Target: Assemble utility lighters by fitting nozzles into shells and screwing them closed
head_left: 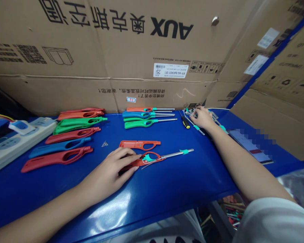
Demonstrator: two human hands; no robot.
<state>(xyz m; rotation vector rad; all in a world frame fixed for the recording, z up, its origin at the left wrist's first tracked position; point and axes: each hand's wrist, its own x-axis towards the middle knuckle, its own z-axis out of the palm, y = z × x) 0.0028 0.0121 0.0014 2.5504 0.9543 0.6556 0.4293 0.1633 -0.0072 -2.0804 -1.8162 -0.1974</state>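
Note:
My left hand (121, 165) is closed on an orange-red lighter shell half (139, 162) lying on the table. A green trigger (149, 157) and a long metal tube (176, 154) with a green piece near its tip sit in that shell. Just behind it lies a matching shell half (142, 145). My right hand (203, 117) reaches far right into a pile of small metal and clear parts (190, 113), its fingers bent among them. Whatever they pinch is hidden. A metal tube with a green piece (199, 129) lies below that hand.
Lighter shells (73, 145) in several colours lie at the left beside a white power strip (22, 138). Lighters with tubes (152, 116) lie at the back middle. A yellow-black screwdriver (185, 122), small screws (104, 144) and a phone (250, 145) rest on the blue table. Cardboard (111, 67) walls the back.

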